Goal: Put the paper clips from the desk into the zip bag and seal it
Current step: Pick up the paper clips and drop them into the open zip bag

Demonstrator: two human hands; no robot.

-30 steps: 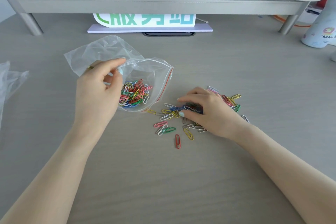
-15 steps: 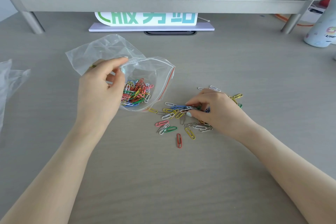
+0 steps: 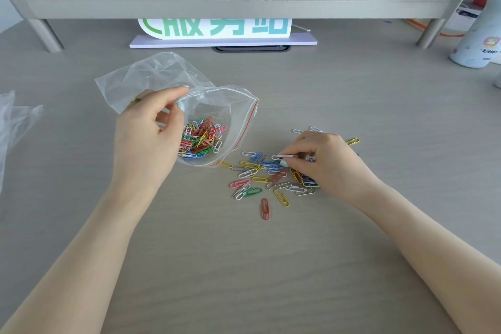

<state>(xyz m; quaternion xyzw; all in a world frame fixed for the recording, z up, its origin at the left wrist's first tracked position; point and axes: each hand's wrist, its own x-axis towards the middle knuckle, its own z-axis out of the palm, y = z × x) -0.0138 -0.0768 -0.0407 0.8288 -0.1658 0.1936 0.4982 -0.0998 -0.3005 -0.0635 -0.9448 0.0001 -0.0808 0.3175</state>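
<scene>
A clear zip bag [image 3: 233,106] with a red seal line lies on the desk, its mouth held wide. My left hand [image 3: 147,138] pinches the bag's upper rim between thumb and fingers. Inside it sits a heap of coloured paper clips [image 3: 202,137]. To its right, several loose paper clips [image 3: 260,182] are scattered on the desk. My right hand [image 3: 325,163] rests over this scatter, its fingers curled and pinching a few clips, a white one sticking out at the fingertips. Some clips lie hidden under that hand.
A grey monitor shelf [image 3: 230,3] spans the back, with a white and green sign [image 3: 217,28] under it. A pale bottle [image 3: 479,40] stands at the right edge. Crumpled clear plastic [image 3: 13,122] lies at the far left.
My right hand went from lying flat over the clips to curling its fingers and pinching a few up. The left hand and the bag have stayed put.
</scene>
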